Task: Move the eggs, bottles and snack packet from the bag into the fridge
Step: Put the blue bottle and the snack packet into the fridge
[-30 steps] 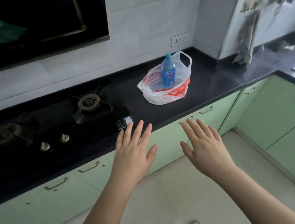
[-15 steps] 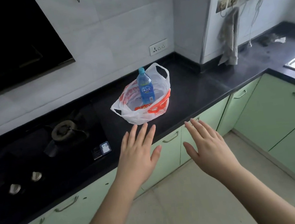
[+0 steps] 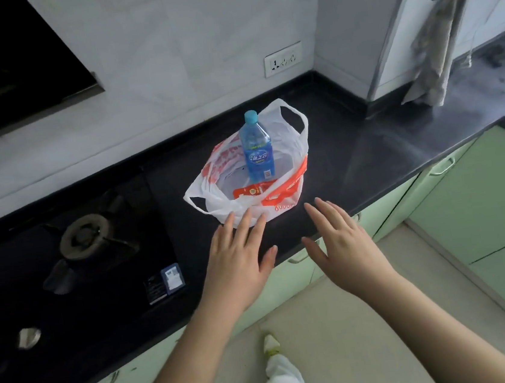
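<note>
Bag first: a white plastic carrier bag with orange print (image 3: 244, 189) sits on the black stone counter (image 3: 397, 149), between the black gas hob (image 3: 87, 241) and the corner, its mouth slumped wide so the contents show. And there's a blue plastic drinks bottle with a turquoise cap (image 3: 256, 148) standing upright inside, head and shoulders above the rim, an easy thing to take hold of. Beside its base, an orange-red snack packet (image 3: 251, 191) lies flat in the bottom. Eggs? Can't see any from this angle, and no fridge in shot either. Both hands are out in front, palms down, fingers straight and spread, holding nothing: the left hand (image 3: 239, 255) has its fingertips right at the bag's near edge, whether touching I cannot tell, the right hand (image 3: 343, 240) hovers just beside it over the counter's front lip. Looks like a reach for that bag, unloading not yet begun.
</note>
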`<state>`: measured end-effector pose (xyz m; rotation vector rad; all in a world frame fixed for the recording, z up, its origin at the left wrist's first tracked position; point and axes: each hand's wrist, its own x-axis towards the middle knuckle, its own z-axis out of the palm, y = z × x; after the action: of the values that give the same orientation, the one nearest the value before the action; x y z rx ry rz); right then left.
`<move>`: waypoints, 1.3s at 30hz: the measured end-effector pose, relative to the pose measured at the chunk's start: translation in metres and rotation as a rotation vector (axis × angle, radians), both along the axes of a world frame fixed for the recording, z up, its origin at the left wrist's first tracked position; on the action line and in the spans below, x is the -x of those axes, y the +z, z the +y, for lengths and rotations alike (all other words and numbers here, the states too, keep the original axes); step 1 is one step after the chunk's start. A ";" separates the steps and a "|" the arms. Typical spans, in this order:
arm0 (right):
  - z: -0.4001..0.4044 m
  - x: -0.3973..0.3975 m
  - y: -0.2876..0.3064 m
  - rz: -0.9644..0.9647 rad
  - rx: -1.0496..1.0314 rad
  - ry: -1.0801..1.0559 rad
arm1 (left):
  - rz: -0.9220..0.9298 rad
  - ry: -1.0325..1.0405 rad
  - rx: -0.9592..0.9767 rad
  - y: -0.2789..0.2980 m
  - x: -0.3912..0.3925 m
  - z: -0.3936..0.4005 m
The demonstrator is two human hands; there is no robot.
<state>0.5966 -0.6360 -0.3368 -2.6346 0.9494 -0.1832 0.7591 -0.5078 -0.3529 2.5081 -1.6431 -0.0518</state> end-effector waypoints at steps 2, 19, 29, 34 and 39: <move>-0.013 -0.024 -0.003 -0.003 0.007 0.012 | 0.015 -0.001 0.011 -0.006 -0.020 -0.014; -0.102 -0.120 -0.047 0.098 -0.008 0.034 | 0.120 -0.016 -0.057 -0.037 -0.120 -0.101; -0.179 -0.165 -0.071 0.237 -0.107 0.270 | 0.309 0.203 -0.026 -0.051 -0.126 -0.155; -0.201 -0.180 -0.093 0.275 -0.247 0.289 | 0.426 0.394 0.084 -0.054 -0.119 -0.186; -0.216 -0.188 -0.110 0.300 -0.326 0.280 | 0.852 0.698 0.231 -0.055 -0.115 -0.214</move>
<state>0.7844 -0.8521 -0.4468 -2.4872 0.6177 0.4099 0.8744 -0.7215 -0.4083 2.2278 -0.4074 -0.6845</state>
